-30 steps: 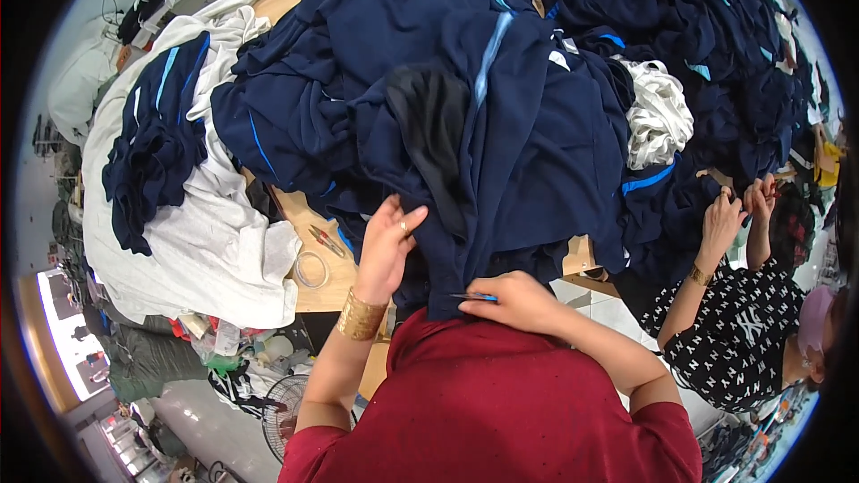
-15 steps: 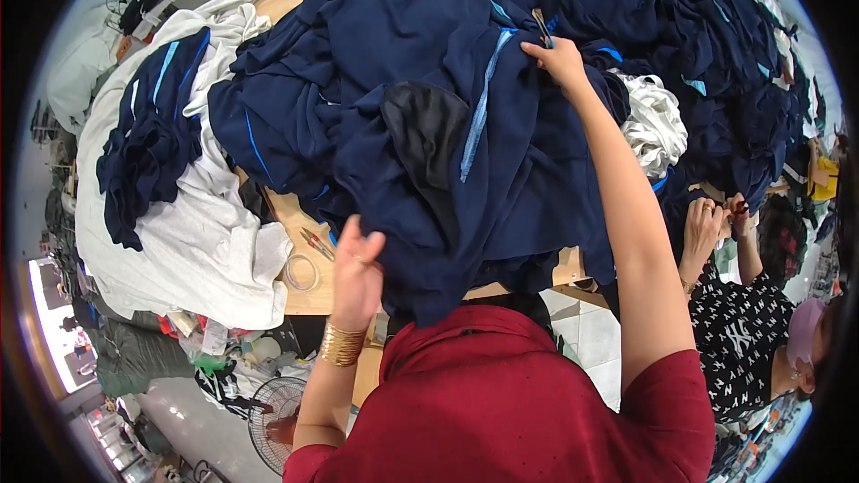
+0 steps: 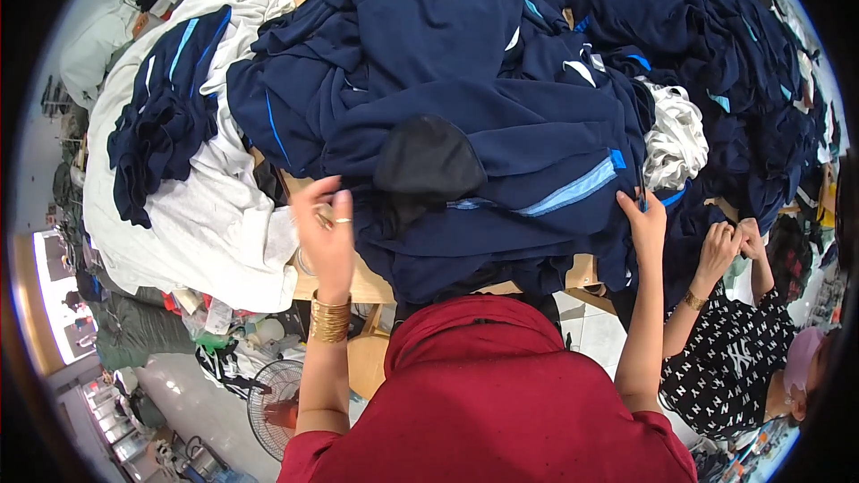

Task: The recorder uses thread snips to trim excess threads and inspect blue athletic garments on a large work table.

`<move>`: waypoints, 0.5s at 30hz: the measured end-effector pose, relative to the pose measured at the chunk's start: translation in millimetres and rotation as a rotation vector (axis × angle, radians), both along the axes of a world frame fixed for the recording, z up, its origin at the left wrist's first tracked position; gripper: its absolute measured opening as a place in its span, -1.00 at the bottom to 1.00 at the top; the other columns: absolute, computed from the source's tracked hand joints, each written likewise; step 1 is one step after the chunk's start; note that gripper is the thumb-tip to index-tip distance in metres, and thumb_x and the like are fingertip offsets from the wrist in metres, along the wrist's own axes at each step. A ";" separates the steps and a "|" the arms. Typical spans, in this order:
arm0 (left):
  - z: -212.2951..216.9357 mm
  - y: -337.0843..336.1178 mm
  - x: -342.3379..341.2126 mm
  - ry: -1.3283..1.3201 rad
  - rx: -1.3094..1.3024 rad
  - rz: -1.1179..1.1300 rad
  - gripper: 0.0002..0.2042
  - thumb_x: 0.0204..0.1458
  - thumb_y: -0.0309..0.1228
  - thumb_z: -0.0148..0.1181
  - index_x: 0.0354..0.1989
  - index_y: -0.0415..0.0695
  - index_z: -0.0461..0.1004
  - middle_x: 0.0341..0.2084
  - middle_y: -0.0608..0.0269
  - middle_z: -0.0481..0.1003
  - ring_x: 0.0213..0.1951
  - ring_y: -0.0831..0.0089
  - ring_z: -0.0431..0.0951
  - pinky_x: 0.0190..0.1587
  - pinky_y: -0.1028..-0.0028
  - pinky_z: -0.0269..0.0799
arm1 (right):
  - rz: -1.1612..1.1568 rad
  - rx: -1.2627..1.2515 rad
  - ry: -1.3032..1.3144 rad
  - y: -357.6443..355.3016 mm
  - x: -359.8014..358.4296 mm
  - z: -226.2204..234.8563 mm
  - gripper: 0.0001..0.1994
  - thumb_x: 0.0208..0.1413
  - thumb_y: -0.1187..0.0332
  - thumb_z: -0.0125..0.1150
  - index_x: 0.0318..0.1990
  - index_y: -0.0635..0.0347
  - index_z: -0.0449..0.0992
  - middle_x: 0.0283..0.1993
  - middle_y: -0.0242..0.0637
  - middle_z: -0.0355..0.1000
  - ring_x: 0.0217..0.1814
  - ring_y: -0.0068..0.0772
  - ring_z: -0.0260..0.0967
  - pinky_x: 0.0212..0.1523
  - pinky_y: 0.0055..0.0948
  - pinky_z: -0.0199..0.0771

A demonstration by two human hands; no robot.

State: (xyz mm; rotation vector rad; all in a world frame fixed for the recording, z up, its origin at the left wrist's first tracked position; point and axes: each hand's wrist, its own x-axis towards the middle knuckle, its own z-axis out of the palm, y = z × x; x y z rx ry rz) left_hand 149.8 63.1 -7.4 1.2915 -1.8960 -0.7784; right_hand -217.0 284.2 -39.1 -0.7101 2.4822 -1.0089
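A navy garment [image 3: 555, 130] lies across the table, with a light-blue strip [image 3: 573, 190] along it and a black lining piece [image 3: 428, 161] folded out on top. Its right end, beside a bright-blue tab, is where my right hand [image 3: 646, 228] rests, fingers closed round small dark thread snips [image 3: 642, 200] that are mostly hidden. Raised at the left of the garment, my left hand [image 3: 327, 237] has its fingers apart and somewhat blurred. Nothing shows in it, and it wears a ring and gold bangles.
Navy garments are heaped behind [image 3: 429, 18] and at the far right [image 3: 689, 27]. A bundle of white strips [image 3: 676, 139] sits at the right. White cloth [image 3: 215, 224] with a navy piece [image 3: 165, 116] covers the left. A co-worker's hands [image 3: 729, 246] are close by on the right.
The garment has been turned, so its light-blue strip now runs sideways instead of away from me. My right hand came nearer and rightward with the snips; my left hand shifted slightly left.
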 end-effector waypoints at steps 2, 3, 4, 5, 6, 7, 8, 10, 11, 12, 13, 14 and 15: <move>4.4 8.8 -31.8 0.070 0.166 -0.152 -0.54 -0.09 -0.36 0.26 -0.01 -0.23 0.28 -0.18 0.17 0.35 -0.15 0.38 0.36 -0.09 0.42 0.28 | 0.002 0.010 0.041 -2.9 6.2 2.0 -0.69 -0.06 0.24 0.26 -0.41 0.35 0.38 -0.68 -0.41 0.11 -0.58 -0.63 0.01 -0.54 -0.50 0.11; -3.4 13.1 -42.7 -0.065 0.058 -0.167 -0.41 -0.15 -0.25 0.33 0.02 -0.25 0.22 -0.20 0.09 0.34 -0.12 0.29 0.34 -0.03 0.36 0.24 | -0.005 0.019 0.089 -5.0 7.9 4.5 -0.69 -0.06 0.24 0.26 -0.41 0.36 0.38 -0.69 -0.41 0.10 -0.59 -0.62 0.01 -0.54 -0.50 0.11; -12.2 13.0 -50.7 -0.189 -0.090 -0.182 -0.34 -0.20 -0.19 0.35 0.03 -0.25 0.19 -0.20 0.03 0.33 -0.08 0.19 0.31 -0.01 0.31 0.20 | -0.012 0.019 0.088 -7.3 8.6 6.0 -0.69 -0.06 0.24 0.26 -0.41 0.36 0.38 -0.69 -0.41 0.10 -0.59 -0.62 0.01 -0.54 -0.50 0.11; -15.0 18.1 -55.8 -0.267 -0.061 -0.173 -0.35 -0.21 -0.18 0.35 0.02 -0.24 0.20 -0.21 0.02 0.34 -0.10 0.16 0.32 -0.03 0.29 0.20 | -0.015 -0.004 0.110 -10.4 8.6 7.6 -0.69 -0.06 0.24 0.26 -0.40 0.36 0.38 -0.70 -0.40 0.09 -0.60 -0.61 0.01 -0.54 -0.50 0.11; -17.4 21.1 -59.5 -0.345 -0.033 -0.169 -0.36 -0.21 -0.17 0.35 0.00 -0.23 0.21 -0.21 0.02 0.34 -0.12 0.13 0.33 -0.06 0.26 0.20 | -0.025 -0.025 0.134 -12.1 8.6 10.2 -0.69 -0.05 0.24 0.25 -0.40 0.36 0.38 -0.70 -0.40 0.09 -0.61 -0.60 0.01 -0.55 -0.49 0.11; -21.0 17.1 -58.6 -0.336 0.056 -0.176 -0.50 -0.18 -0.18 0.32 -0.14 -0.21 0.29 -0.32 0.06 0.39 -0.22 0.14 0.38 -0.17 0.27 0.25 | -0.032 -0.007 0.137 -14.5 8.5 14.0 -0.70 -0.05 0.25 0.25 -0.38 0.36 0.40 -0.69 -0.38 0.10 -0.59 -0.60 0.02 -0.55 -0.49 0.11; -21.3 7.9 -54.4 -0.294 0.019 -0.223 -0.66 -0.12 -0.23 0.28 -0.32 -0.21 0.37 -0.47 0.09 0.41 -0.34 0.17 0.43 -0.28 0.27 0.29 | -0.037 -0.043 0.136 -15.0 6.9 13.3 -0.70 -0.05 0.25 0.25 -0.37 0.36 0.40 -0.68 -0.38 0.11 -0.59 -0.61 0.02 -0.55 -0.50 0.11; 4.2 -6.6 -50.3 -0.135 0.155 -0.216 -0.77 -0.04 -0.35 0.20 -0.44 -0.26 0.34 -0.62 0.09 0.32 -0.58 0.37 0.29 -0.45 0.44 0.26 | -0.060 -0.153 0.104 -12.8 -2.0 8.0 -0.69 -0.05 0.25 0.25 -0.37 0.38 0.39 -0.65 -0.41 0.16 -0.56 -0.63 0.04 -0.52 -0.54 0.12; 12.5 -20.4 -46.4 -0.147 0.074 -0.225 -0.77 -0.02 -0.37 0.19 -0.45 -0.26 0.29 -0.65 0.11 0.24 -0.60 0.47 0.18 -0.49 0.51 0.21 | -0.082 -0.213 0.067 -9.6 -11.3 4.5 -0.69 -0.06 0.26 0.26 -0.39 0.39 0.38 -0.62 -0.45 0.18 -0.53 -0.65 0.05 -0.50 -0.57 0.12; 22.1 -36.5 -38.8 -0.069 0.036 -0.231 -0.78 0.00 -0.39 0.17 -0.46 -0.24 0.27 -0.66 0.23 0.19 -0.58 0.56 0.15 -0.49 0.55 0.18 | -0.107 -0.276 0.092 -11.7 -15.9 6.8 -0.71 -0.06 0.28 0.27 -0.42 0.36 0.38 -0.60 -0.48 0.20 -0.52 -0.68 0.07 -0.49 -0.62 0.11; 29.3 -53.5 -28.7 0.039 0.086 -0.200 -0.82 0.05 -0.41 0.12 -0.45 -0.21 0.26 -0.64 0.40 0.16 -0.53 0.67 0.13 -0.46 0.63 0.16 | -0.105 -0.328 0.037 -16.0 -20.1 10.2 -0.75 -0.05 0.30 0.26 -0.44 0.33 0.39 -0.59 -0.52 0.21 -0.52 -0.71 0.07 -0.49 -0.66 0.08; 54.7 -56.8 -40.6 0.293 0.239 -0.209 -0.85 0.11 -0.42 0.05 -0.43 -0.18 0.26 -0.57 0.51 0.17 -0.48 0.73 0.12 -0.41 0.70 0.13 | -0.126 -0.333 0.025 -18.1 -25.6 10.7 -0.78 -0.03 0.32 0.25 -0.45 0.31 0.40 -0.59 -0.54 0.20 -0.52 -0.73 0.05 -0.50 -0.68 0.05; 59.5 -69.4 -38.8 0.374 0.269 -0.162 -0.89 0.14 -0.42 0.01 -0.35 -0.18 0.30 -0.50 0.50 0.26 -0.43 0.76 0.22 -0.35 0.73 0.18 | -0.114 -0.324 0.030 -26.0 -23.7 20.3 -0.78 -0.03 0.32 0.25 -0.45 0.31 0.40 -0.60 -0.54 0.19 -0.53 -0.73 0.04 -0.51 -0.67 0.04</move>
